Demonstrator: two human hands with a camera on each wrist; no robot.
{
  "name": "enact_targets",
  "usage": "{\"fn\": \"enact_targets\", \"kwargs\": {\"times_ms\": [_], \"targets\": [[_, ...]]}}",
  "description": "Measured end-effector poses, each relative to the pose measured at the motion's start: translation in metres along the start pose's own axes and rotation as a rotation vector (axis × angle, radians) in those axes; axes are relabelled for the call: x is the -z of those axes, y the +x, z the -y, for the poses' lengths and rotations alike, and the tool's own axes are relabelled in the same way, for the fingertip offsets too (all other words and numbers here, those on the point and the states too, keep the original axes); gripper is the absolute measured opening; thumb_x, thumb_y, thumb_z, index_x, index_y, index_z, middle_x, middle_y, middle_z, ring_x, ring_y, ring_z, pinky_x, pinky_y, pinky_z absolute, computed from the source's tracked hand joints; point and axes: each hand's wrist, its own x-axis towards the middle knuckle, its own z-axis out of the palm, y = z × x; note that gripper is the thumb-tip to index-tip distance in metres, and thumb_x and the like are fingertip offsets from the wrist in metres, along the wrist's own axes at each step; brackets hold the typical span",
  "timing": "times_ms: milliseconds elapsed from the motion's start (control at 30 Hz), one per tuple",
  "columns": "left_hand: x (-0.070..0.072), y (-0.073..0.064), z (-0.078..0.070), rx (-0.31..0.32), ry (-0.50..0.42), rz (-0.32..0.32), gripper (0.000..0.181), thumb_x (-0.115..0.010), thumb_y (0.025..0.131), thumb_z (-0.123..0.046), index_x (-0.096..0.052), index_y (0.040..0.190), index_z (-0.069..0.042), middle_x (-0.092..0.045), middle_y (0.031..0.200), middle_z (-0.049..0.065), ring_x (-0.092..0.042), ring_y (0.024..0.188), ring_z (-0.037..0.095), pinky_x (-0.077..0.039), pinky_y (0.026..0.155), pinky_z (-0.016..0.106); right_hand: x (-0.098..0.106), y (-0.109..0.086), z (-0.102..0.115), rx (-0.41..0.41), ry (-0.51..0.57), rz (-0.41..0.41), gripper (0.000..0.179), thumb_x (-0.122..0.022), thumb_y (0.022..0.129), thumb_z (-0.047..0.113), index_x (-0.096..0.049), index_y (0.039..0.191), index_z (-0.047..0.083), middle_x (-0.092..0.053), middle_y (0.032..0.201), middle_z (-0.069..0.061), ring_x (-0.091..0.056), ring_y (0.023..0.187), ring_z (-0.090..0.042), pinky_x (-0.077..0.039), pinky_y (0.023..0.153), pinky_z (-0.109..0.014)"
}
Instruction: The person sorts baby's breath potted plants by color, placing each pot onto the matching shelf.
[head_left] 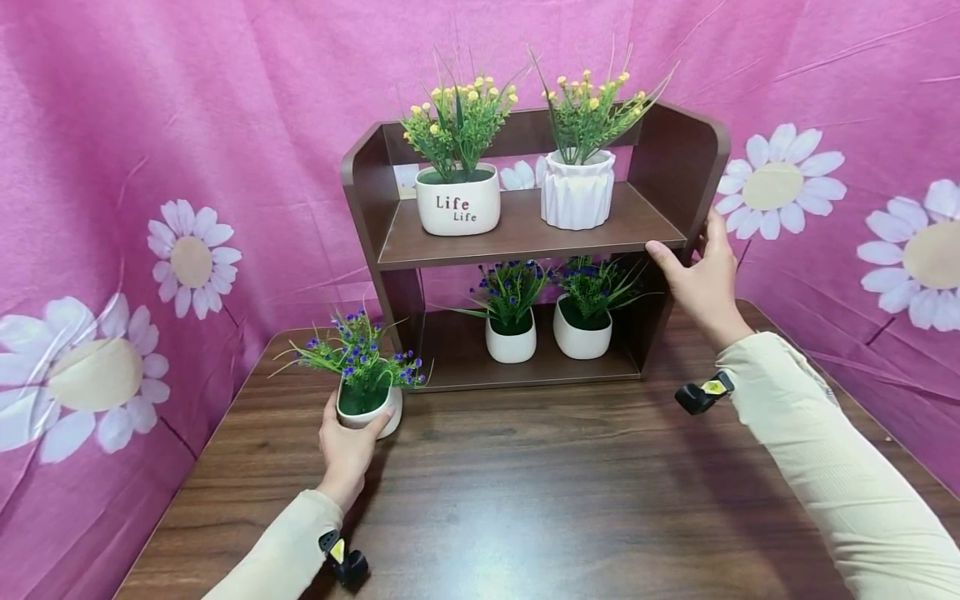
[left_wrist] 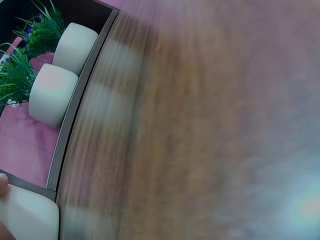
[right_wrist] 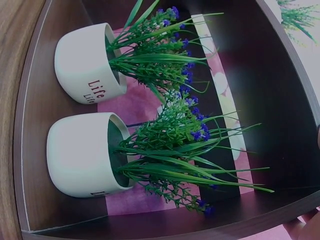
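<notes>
At the left of a dark brown two-tier shelf (head_left: 457, 250), my left hand (head_left: 347, 446) grips a white pot (head_left: 396, 415) of artificial plants with blue flowers (head_left: 358, 343). The thumb lies on the near side of the pot and the fingers go round its left. In the left wrist view, part of this white pot (left_wrist: 32, 215) shows at the lower left corner beside the shelf's end. My right hand (head_left: 705, 279) holds the shelf's right side panel, thumb at the front edge by the upper board and fingers round the outer face.
Two white pots with blue flowers (head_left: 512, 343) (head_left: 585, 340) stand on the lower board. Above them are a "Life" pot (head_left: 457, 204) and a ribbed white pot (head_left: 577, 196), both with yellow flowers. The shelf stands on a wooden table (head_left: 525, 483) before a pink flowered cloth (head_left: 262, 100).
</notes>
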Motion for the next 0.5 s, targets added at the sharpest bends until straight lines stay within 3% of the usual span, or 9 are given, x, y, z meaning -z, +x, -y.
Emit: {"fn": "enact_targets", "kwargs": {"times_ms": [200, 400, 500], "targets": [[0.008, -0.015, 0.0, 0.005, -0.018, 0.055, 0.088, -0.084, 0.07, -0.009, -0.037, 0.144, 0.0, -0.048, 0.138, 0.021, -0.043, 0.125, 0.029, -0.03, 0.107, 0.04, 0.0, -0.001, 0.001, -0.003, 0.002, -0.004, 0.07, -0.074, 0.084, 0.018, -0.038, 0.144, 0.013, -0.053, 0.134, -0.018, -0.051, 0.12, -0.018, -0.04, 0.102, -0.026], [0.009, -0.035, -0.004, -0.003, -0.107, 0.114, 0.085, -0.082, 0.071, -0.003, -0.038, 0.143, 0.003, -0.05, 0.138, 0.019, -0.047, 0.125, 0.025, -0.038, 0.095, 0.012, 0.0, -0.001, 0.001, 0.004, 0.005, -0.003, 0.07, -0.074, 0.084, 0.019, -0.038, 0.144, 0.015, -0.054, 0.133, -0.017, -0.051, 0.119, -0.016, -0.04, 0.101, -0.027], [0.005, -0.044, -0.008, -0.013, -0.154, 0.146, 0.085, -0.082, 0.069, 0.001, -0.038, 0.142, 0.004, -0.05, 0.137, 0.019, -0.047, 0.125, 0.024, -0.037, 0.09, 0.005, 0.0, -0.002, 0.001, 0.016, 0.002, -0.004, 0.069, -0.074, 0.084, 0.023, -0.039, 0.143, 0.017, -0.054, 0.132, -0.015, -0.051, 0.118, -0.014, -0.041, 0.101, -0.028]]}}
